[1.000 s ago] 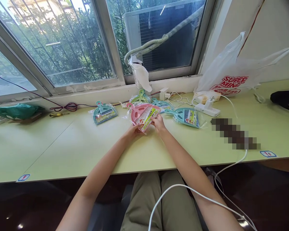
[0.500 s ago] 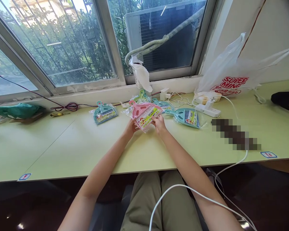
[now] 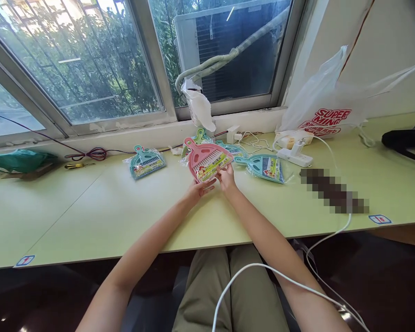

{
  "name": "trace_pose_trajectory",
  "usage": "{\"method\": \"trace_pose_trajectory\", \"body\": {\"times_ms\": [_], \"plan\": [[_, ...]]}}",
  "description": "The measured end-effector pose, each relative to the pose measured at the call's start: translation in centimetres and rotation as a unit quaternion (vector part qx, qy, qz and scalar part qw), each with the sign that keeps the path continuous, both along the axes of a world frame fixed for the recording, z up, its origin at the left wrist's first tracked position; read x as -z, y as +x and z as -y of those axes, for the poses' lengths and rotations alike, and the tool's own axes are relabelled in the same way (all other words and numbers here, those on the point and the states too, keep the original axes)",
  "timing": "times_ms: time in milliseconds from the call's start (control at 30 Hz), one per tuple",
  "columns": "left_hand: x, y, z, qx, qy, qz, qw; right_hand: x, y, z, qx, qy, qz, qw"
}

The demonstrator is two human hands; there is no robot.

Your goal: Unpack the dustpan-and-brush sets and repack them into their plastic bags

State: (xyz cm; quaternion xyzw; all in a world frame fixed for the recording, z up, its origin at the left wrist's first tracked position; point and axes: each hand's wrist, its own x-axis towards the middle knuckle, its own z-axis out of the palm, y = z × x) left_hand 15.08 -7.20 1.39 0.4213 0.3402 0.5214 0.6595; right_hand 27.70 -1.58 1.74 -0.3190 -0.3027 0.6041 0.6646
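A pink dustpan and brush set [image 3: 207, 159] in clear wrapping, with a yellow-green label, is held tilted above the table, handle pointing away from me. My right hand [image 3: 227, 180] grips its near right corner between thumb and fingers. Under its near edge lies my left hand [image 3: 199, 190], fingers stretched out toward the right and palm turned up; whether it bears any weight I cannot tell. Just behind the pink set is a green set [image 3: 200, 135], partly hidden. Blue-green wrapped sets lie to the left [image 3: 147, 162] and right [image 3: 264, 168], and another blue set [image 3: 232, 148] sits partly covered.
Along the window sill run a dark cable bundle [image 3: 96, 153] and white wires. A screwdriver [image 3: 76, 165] and a green bag [image 3: 24, 160] are at the left. A power strip [image 3: 299, 158] and white plastic bag [image 3: 318, 106] stand right. A white cable [image 3: 256, 265] crosses above my lap.
My left hand has slid off the pink set's left side to below its near edge, its fingers straightening. The set has turned a little flatter; my right hand keeps its grip. The view shifted slightly.
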Motion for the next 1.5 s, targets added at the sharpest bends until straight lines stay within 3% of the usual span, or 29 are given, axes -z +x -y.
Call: {"method": "trace_pose_trajectory", "body": {"times_ms": [100, 367, 567, 833, 1100, 1500], "plan": [[0.4, 0.5, -0.1, 0.008, -0.003, -0.003, 1.0, -0.1, 0.3, -0.1, 0.014, -0.003, -0.003, 1.0], [-0.4, -1.2, -1.1, -0.087, -0.004, -0.02, 0.996, -0.1, 0.0, 0.2, -0.012, -0.007, -0.004, 1.0], [-0.6, -1.0, -0.2, -0.035, -0.002, -0.067, 0.997, 0.1, 0.2, 0.1, -0.005, -0.01, 0.002, 1.0], [-1.4, -0.8, 0.1, 0.038, 0.004, -0.061, 0.997, -0.3, 0.6, -0.1, 0.0, 0.004, -0.019, 1.0], [-1.8, -2.0, -0.7, -0.044, 0.005, -0.094, 0.995, -0.1, 0.6, -0.4, -0.007, 0.036, -0.02, 0.999], [-1.0, -1.9, -0.7, -0.079, 0.035, -0.114, 0.99, 0.1, 0.2, -0.3, -0.033, -0.01, -0.019, 0.999]]}}
